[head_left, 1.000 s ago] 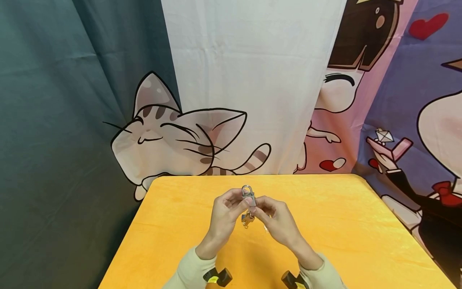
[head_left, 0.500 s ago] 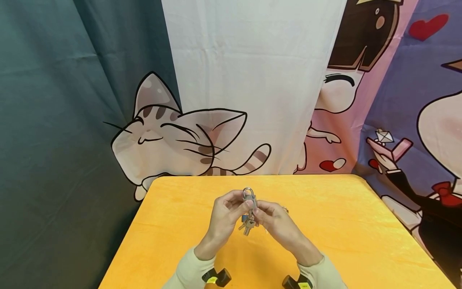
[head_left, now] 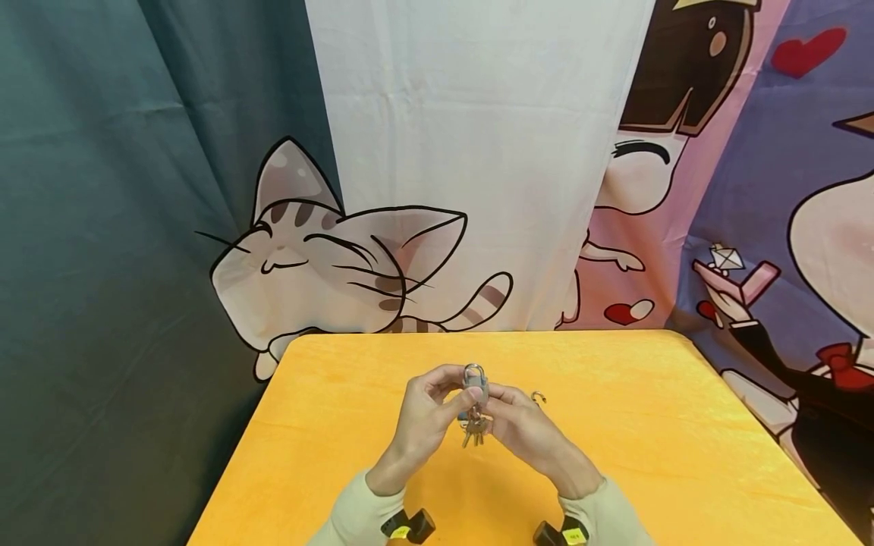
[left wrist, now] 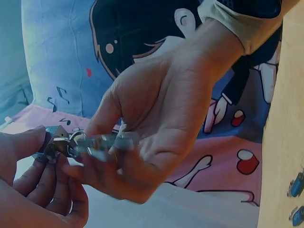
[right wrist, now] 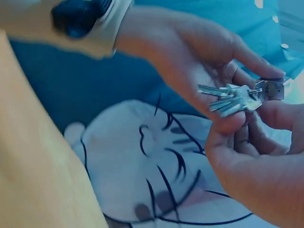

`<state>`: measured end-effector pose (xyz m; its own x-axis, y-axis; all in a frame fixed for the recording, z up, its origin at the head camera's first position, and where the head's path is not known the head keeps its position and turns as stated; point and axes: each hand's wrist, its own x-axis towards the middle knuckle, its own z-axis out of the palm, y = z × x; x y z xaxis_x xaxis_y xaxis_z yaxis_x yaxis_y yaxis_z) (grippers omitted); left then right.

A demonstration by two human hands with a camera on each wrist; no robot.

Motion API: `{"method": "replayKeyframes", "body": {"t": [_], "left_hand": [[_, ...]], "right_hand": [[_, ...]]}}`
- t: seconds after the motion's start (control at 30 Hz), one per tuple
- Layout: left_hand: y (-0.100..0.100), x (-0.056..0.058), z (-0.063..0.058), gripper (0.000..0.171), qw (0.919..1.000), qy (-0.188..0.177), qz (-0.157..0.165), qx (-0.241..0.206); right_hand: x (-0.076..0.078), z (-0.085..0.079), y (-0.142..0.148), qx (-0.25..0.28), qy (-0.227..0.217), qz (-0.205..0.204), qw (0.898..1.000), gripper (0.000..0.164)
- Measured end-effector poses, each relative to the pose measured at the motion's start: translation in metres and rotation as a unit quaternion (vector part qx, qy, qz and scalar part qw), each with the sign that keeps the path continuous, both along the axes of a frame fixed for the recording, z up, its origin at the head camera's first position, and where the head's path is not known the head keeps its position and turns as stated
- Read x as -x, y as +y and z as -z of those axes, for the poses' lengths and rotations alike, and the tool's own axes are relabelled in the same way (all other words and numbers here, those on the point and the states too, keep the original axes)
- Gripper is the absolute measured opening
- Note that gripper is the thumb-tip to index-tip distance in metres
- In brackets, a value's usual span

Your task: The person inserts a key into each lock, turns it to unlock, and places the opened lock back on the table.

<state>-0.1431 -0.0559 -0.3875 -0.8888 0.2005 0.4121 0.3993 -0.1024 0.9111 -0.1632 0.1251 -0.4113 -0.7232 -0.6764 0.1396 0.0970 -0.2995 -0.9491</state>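
In the head view a silver padlock (head_left: 476, 384) stands shackle up, above the near middle of the table. My left hand (head_left: 420, 413) pinches its body, thumb on the near face. A bunch of keys (head_left: 474, 432) hangs below the lock. My right hand (head_left: 526, 426) holds the keys near the lock's lower end. In the left wrist view the keys (left wrist: 107, 142) are blurred over the right hand's curled fingers. From the right wrist, several keys (right wrist: 230, 99) fan out from a ring beside the padlock (right wrist: 273, 90). Part of the right fingers' grip is hidden.
A yellow cloth covers the table (head_left: 341, 364). Behind my right hand a curved metal shackle (head_left: 539, 397) shows on it. At the left wrist view's right edge lie blue padlocks (left wrist: 297, 185). Printed curtains (head_left: 478, 152) hang behind the table.
The padlock has come down slightly and to the right with both hands. The keys below it have swung and spread apart. A metal shackle beyond the right hand has come into fuller view.
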Motion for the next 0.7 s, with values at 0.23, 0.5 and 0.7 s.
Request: {"method": "replayKeyframes", "body": {"t": [0.23, 0.5, 0.7], "left_hand": [[-0.002, -0.001, 0.006, 0.020, 0.9987, 0.027, -0.006, 0.043], [-0.006, -0.002, 0.015, 0.018, 0.9943, 0.035, -0.020, 0.099], [-0.007, -0.003, 0.021, 0.021, 0.9872, 0.051, -0.039, 0.146]], "right_hand": [[-0.004, -0.007, 0.009, -0.189, 0.161, 0.234, 0.940, 0.024], [-0.013, -0.031, 0.020, -0.240, 0.342, 0.305, 0.856, 0.013], [-0.015, -0.037, 0.016, -0.238, 0.467, 0.310, 0.793, 0.015]]}}
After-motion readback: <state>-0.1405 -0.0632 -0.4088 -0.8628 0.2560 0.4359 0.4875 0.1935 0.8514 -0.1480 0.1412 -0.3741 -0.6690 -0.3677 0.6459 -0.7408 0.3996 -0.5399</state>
